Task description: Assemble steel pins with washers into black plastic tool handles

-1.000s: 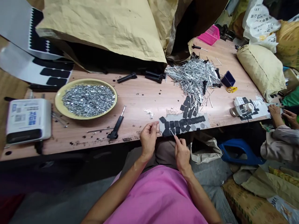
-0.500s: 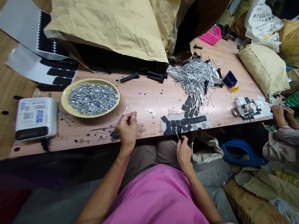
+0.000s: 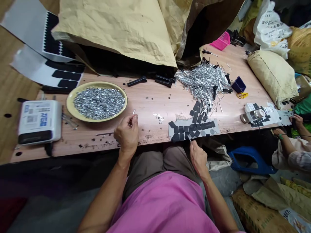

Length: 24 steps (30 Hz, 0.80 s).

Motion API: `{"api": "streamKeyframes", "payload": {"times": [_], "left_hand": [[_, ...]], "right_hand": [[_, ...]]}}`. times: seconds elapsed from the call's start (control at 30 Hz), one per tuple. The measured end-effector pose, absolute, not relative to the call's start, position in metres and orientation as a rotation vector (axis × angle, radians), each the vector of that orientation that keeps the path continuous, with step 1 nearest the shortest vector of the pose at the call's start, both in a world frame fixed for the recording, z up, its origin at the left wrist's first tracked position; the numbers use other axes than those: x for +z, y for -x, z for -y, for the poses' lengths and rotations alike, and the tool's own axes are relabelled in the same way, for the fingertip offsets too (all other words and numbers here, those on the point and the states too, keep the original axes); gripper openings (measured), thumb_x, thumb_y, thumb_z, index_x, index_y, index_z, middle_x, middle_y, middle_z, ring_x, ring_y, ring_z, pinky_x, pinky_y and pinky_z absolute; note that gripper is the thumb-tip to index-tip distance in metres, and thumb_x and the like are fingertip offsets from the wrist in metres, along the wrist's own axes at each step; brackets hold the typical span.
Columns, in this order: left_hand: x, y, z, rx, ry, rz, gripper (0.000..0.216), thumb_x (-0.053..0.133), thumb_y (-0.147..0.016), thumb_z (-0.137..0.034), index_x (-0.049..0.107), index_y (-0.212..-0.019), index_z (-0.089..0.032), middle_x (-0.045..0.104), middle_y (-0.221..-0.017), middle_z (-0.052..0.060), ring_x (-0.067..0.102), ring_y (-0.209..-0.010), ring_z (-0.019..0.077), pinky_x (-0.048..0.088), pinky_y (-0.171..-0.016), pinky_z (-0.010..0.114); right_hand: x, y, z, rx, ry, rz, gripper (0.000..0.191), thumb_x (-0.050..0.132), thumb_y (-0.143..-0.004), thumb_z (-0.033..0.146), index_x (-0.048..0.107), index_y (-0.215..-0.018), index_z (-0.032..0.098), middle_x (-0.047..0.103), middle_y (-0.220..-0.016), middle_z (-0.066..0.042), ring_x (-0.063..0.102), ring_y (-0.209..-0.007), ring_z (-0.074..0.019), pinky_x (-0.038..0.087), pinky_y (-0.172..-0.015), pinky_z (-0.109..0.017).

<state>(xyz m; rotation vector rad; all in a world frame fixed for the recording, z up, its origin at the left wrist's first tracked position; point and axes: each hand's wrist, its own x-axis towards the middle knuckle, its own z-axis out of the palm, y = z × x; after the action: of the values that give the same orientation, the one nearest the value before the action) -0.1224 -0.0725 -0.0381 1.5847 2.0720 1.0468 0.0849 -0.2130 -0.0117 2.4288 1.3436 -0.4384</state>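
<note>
My left hand [image 3: 126,134] is closed round the black-handled tool with a metal shaft that lies at the table's front edge; the shaft tip pokes out above my fingers. My right hand [image 3: 198,156] is below the table edge, pinching a thin metal pin whose tip points up at a grey sheet of black adhesive pads [image 3: 193,128]. A yellow dish [image 3: 70,106] heaped with small silver washers stands left of my left hand. A few loose washers [image 3: 157,117] lie between the dish and the sheet.
A big pile of metal pins [image 3: 204,81] lies at the back right, with black handles [image 3: 137,81] beside it. A white box [image 3: 40,120] sits at far left. Brown paper sacks [image 3: 116,29] cover the back. Another person's hands [image 3: 297,120] work at the right edge.
My left hand left the pad sheet, moved left and closed on the black-handled tool. My right hand dropped slightly lower with its pin.
</note>
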Motion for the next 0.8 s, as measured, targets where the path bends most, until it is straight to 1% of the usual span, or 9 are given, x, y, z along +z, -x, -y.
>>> {"api": "streamKeyframes", "payload": {"times": [0.07, 0.13, 0.27, 0.37, 0.4, 0.47, 0.57, 0.7, 0.8], "left_hand": [[-0.037, 0.122, 0.073, 1.003, -1.599, -2.077, 0.022, 0.051, -0.083, -0.031, 0.069, -0.084, -0.018, 0.068, -0.077, 0.007, 0.061, -0.071, 0.0208, 0.042, -0.066, 0.03], [-0.037, 0.119, 0.074, 0.978, -1.605, -2.061, 0.024, 0.049, -0.084, -0.031, 0.069, -0.085, -0.017, 0.069, -0.079, 0.008, 0.061, -0.072, 0.021, 0.042, -0.066, 0.03], [-0.036, 0.113, 0.075, 0.957, -1.617, -2.015, 0.024, 0.049, -0.084, -0.031, 0.068, -0.086, -0.017, 0.069, -0.083, 0.009, 0.062, -0.074, 0.0215, 0.042, -0.068, 0.03], [-0.037, 0.114, 0.074, 0.985, -1.612, -2.026, 0.024, 0.049, -0.085, -0.031, 0.068, -0.086, -0.017, 0.069, -0.082, 0.009, 0.061, -0.074, 0.0214, 0.041, -0.069, 0.031], [-0.037, 0.115, 0.073, 1.002, -1.603, -2.038, 0.023, 0.049, -0.084, -0.031, 0.068, -0.085, -0.017, 0.068, -0.082, 0.009, 0.061, -0.074, 0.0214, 0.042, -0.069, 0.031], [-0.037, 0.118, 0.073, 1.035, -1.583, -2.058, 0.022, 0.05, -0.083, -0.031, 0.068, -0.084, -0.018, 0.068, -0.08, 0.008, 0.06, -0.073, 0.0215, 0.042, -0.069, 0.031], [-0.039, 0.12, 0.073, 1.062, -1.578, -2.045, 0.022, 0.05, -0.083, -0.032, 0.068, -0.082, -0.018, 0.067, -0.078, 0.008, 0.059, -0.072, 0.0216, 0.042, -0.069, 0.032], [-0.04, 0.122, 0.072, 1.048, -1.575, -2.055, 0.021, 0.05, -0.083, -0.031, 0.068, -0.084, -0.019, 0.066, -0.079, 0.007, 0.059, -0.075, 0.0219, 0.043, -0.073, 0.032], [-0.039, 0.122, 0.072, 0.982, -1.584, -2.085, 0.022, 0.05, -0.083, -0.028, 0.068, -0.09, -0.018, 0.064, -0.083, 0.009, 0.06, -0.08, 0.024, 0.043, -0.076, 0.035]], "right_hand": [[-0.013, -0.082, 0.21, -0.355, -2.454, -1.254, 0.032, 0.026, -0.1, 0.027, 0.056, -0.108, 0.021, 0.069, -0.079, -0.006, 0.068, -0.07, -0.015, 0.034, -0.052, -0.019], [-0.016, -0.071, 0.206, -0.344, -2.446, -1.202, 0.033, 0.025, -0.099, 0.025, 0.056, -0.109, 0.019, 0.07, -0.078, -0.008, 0.069, -0.069, -0.0167, 0.037, -0.053, -0.019], [-0.018, -0.054, 0.201, -0.529, -2.362, -1.403, 0.03, 0.031, -0.098, 0.029, 0.059, -0.103, 0.022, 0.07, -0.074, -0.007, 0.07, -0.07, -0.0179, 0.043, -0.056, -0.021], [-0.013, -0.063, 0.198, -0.449, -2.516, -1.176, 0.034, 0.025, -0.099, 0.027, 0.056, -0.111, 0.021, 0.072, -0.079, -0.009, 0.071, -0.072, -0.0188, 0.045, -0.058, -0.022], [-0.011, -0.066, 0.198, -0.43, -2.553, -1.118, 0.035, 0.024, -0.099, 0.026, 0.055, -0.113, 0.02, 0.072, -0.081, -0.009, 0.071, -0.072, -0.0185, 0.045, -0.058, -0.022], [-0.011, -0.067, 0.198, -0.468, -2.515, -1.165, 0.033, 0.026, -0.099, 0.025, 0.057, -0.11, 0.019, 0.072, -0.08, -0.01, 0.07, -0.073, -0.0186, 0.044, -0.059, -0.022], [-0.013, -0.062, 0.2, -0.591, -2.404, -1.389, 0.028, 0.032, -0.098, 0.027, 0.058, -0.104, 0.022, 0.071, -0.077, -0.007, 0.07, -0.071, -0.0178, 0.042, -0.059, -0.022], [-0.014, -0.068, 0.202, -0.617, -2.534, -1.264, 0.034, 0.024, -0.098, 0.024, 0.056, -0.107, 0.02, 0.07, -0.083, -0.006, 0.068, -0.072, -0.0151, 0.038, -0.056, -0.02], [-0.017, -0.072, 0.205, -0.629, -2.558, -1.252, 0.034, 0.024, -0.098, 0.022, 0.057, -0.103, 0.02, 0.069, -0.081, -0.006, 0.066, -0.071, -0.0148, 0.036, -0.057, -0.021]]}}
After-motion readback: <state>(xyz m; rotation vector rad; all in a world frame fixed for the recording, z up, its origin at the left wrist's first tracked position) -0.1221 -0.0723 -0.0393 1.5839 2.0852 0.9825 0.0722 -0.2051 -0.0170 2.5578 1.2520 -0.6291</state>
